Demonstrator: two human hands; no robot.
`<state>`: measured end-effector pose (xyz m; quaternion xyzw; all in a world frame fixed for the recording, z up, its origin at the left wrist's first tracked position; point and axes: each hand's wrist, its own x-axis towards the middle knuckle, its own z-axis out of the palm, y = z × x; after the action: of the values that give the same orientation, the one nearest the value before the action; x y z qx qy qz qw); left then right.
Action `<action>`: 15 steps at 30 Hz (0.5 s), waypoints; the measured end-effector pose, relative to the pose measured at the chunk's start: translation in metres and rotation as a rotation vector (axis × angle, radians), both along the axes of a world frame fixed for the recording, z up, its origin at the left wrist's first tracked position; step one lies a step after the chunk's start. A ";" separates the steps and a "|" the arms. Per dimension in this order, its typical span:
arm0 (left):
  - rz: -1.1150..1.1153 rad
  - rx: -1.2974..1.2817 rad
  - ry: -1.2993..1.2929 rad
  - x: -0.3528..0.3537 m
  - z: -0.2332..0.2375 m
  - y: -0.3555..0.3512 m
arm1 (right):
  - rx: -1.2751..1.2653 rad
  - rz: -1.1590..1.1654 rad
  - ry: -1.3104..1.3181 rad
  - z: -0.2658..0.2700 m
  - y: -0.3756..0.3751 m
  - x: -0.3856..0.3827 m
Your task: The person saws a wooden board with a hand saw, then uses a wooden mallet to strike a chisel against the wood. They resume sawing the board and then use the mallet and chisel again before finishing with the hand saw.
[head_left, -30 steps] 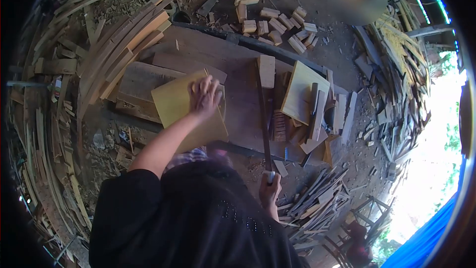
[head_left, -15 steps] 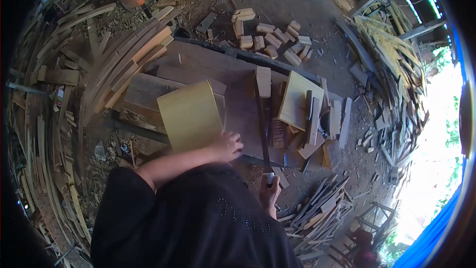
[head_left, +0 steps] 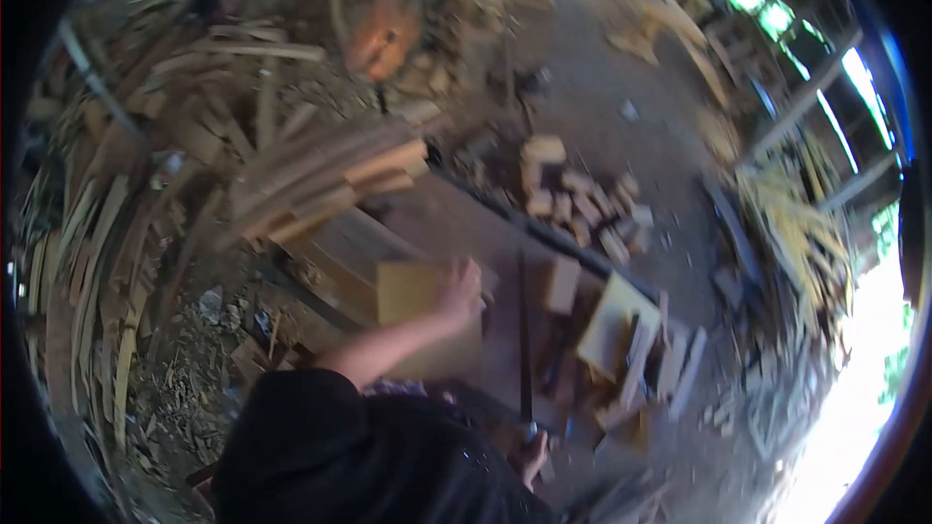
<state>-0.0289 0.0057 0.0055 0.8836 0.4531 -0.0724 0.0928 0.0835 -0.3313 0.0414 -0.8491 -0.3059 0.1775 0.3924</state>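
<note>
My left hand (head_left: pixel 460 293), smeared by motion, lies over the right part of a yellowish board (head_left: pixel 408 293) at the middle of the workbench (head_left: pixel 495 223). Whether its fingers grip the board is too blurred to make out. Low in the view, my right hand (head_left: pixel 530 454) is closed round the handle of a long, dark, narrow tool (head_left: pixel 525 349). The tool points away from me across the bench, to the right of the board. Its exact kind is unclear.
Long planks (head_left: pixel 335 180) are stacked at the bench's far left. Wooden blocks (head_left: pixel 581 204) lie on the ground beyond. A pale board (head_left: pixel 614 320) and loose pieces sit at the bench's right. Scrap wood piles (head_left: pixel 791 209) stand on the right.
The whole view has shifted, with the bench now lower in it. My left hand has moved away from me over the board. My right hand still holds the tool.
</note>
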 end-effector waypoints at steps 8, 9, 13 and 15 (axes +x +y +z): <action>0.001 0.034 -0.265 -0.009 -0.011 -0.022 | 0.537 -0.186 1.460 -0.074 -0.021 0.023; -0.021 0.025 -0.306 -0.014 -0.012 -0.022 | 0.561 -0.305 1.454 -0.069 -0.016 0.022; 0.030 0.095 -0.383 -0.021 -0.029 -0.021 | 0.456 -0.350 1.091 -0.028 0.020 0.001; 0.103 0.102 -0.410 -0.020 -0.025 -0.021 | 0.528 -0.370 1.271 -0.048 0.015 0.018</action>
<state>-0.0487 -0.0156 -0.0191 0.8590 0.4726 0.1367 0.1419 0.1014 -0.3165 -0.0064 -0.4960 0.0982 0.4886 0.7111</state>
